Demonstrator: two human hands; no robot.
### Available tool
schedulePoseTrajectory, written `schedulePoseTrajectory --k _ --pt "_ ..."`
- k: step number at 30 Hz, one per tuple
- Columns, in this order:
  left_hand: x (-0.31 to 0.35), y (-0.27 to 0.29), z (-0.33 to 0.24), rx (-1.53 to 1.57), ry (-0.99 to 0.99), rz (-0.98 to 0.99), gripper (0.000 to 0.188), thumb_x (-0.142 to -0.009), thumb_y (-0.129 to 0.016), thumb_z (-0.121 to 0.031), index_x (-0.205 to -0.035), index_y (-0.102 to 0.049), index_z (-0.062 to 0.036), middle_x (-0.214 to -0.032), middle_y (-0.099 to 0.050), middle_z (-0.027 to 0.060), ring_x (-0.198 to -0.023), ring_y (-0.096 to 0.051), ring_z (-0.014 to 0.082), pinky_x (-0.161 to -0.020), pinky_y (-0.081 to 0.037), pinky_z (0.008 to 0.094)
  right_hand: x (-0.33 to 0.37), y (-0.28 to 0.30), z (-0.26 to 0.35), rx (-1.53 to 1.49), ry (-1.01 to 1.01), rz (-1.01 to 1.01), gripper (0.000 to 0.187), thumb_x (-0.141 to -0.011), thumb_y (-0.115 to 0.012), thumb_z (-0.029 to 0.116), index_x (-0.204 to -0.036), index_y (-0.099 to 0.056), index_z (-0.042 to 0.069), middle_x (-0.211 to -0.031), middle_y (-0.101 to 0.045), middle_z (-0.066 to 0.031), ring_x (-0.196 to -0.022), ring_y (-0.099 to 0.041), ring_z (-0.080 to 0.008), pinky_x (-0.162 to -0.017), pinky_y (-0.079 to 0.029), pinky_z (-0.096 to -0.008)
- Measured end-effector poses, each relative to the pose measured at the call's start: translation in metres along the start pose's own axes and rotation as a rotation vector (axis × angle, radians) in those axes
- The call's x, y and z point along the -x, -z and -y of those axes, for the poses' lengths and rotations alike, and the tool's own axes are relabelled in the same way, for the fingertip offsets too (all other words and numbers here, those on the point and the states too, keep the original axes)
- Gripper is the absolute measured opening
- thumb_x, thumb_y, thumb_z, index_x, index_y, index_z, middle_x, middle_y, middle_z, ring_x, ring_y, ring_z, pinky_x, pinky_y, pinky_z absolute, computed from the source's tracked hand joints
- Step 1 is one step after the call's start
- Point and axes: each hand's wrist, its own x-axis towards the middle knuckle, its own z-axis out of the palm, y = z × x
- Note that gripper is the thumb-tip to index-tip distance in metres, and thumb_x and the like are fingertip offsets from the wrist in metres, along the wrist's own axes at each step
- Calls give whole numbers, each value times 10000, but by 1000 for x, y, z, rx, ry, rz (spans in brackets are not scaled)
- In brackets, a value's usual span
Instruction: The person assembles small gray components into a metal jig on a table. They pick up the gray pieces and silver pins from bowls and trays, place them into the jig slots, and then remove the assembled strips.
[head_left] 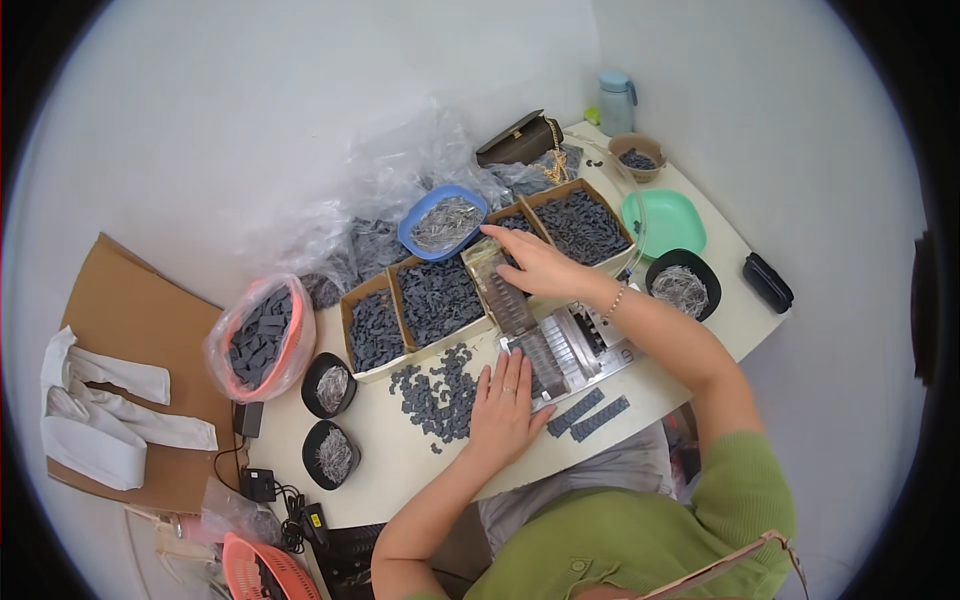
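left hand (505,405) flat on dark pieces (437,392), centre | right hand (540,265) fingers closed on clear strip (497,285), strip runs diagonally toward metal jig (575,350)

Orange basket (268,575) cut by lower edge; small dark parts (437,392) too small to identify.

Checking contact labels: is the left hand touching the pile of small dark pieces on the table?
Touching. The head view shows the left hand lying flat, palm down, its fingers overlapping the pile of small dark pieces.
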Motion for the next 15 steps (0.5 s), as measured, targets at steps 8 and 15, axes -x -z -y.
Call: schedulePoseTrajectory --k 8,15 --pt "3 2 -16 -2 -102 -38 527 -817 -646 -391 -1261 -564 -118 -1366 -436 195 -1300 -373 356 -1065 -231 540 20 25 40 0 171 -107 393 -847 -625 170 -1215 -542 59 -951 -571 -136 -919 -530 -317 -813 -421 -409" --pt "8 12 -20 6 -67 -152 411 -780 -693 -304 -1139 -624 -114 -1273 -499 157 -1222 -438 335 -1019 -293 510 71 38 63 150 449 -109 335 -777 -686 141 -1099 -606 100 -905 -569 -54 -872 -523 -254 -785 -399 -384"
